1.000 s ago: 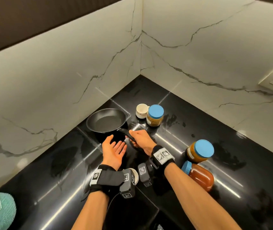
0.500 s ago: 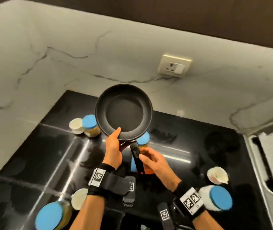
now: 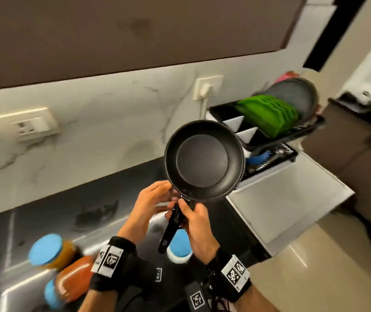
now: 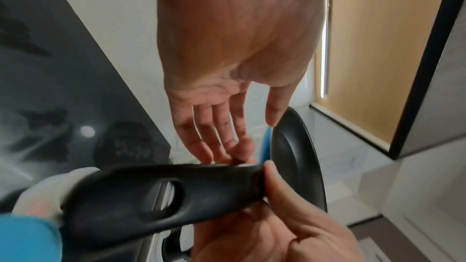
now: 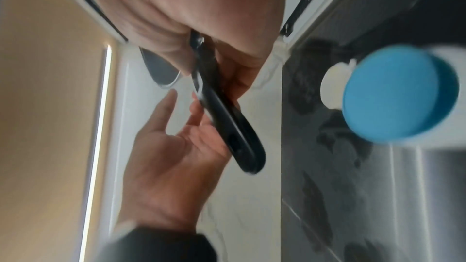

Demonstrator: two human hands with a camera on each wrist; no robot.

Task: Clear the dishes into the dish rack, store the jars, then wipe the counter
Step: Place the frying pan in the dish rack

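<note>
A black frying pan [image 3: 203, 159] hangs in the air over the black counter [image 3: 45, 219], tilted with its inside towards me. My right hand [image 3: 186, 212] grips its handle [image 4: 163, 188] close to the bowl. My left hand [image 3: 159, 192] is flat with straight fingers beside the handle's root, and its thumb [image 4: 273, 115] touches the pan's rim. The black dish rack [image 3: 268, 140], behind and to the right of the pan, holds green plates [image 3: 268, 113] and a dark round dish. Below my hands stand a yellow jar [image 3: 49, 251] and a white jar [image 3: 179, 246], both blue-lidded; a red jar [image 3: 74, 278] lies on its side.
A steel drainboard [image 3: 288, 199] lies below the rack at the counter's right end. A brown wall cabinet [image 3: 135, 30] hangs overhead. The marble wall carries a socket [image 3: 33, 126] and a plugged-in socket [image 3: 207, 86]. Tiled floor shows at the lower right.
The pan came up off the counter's corner and travelled right towards the dish rack, held by my right hand. My left hand stayed open beside it. The view swung right.
</note>
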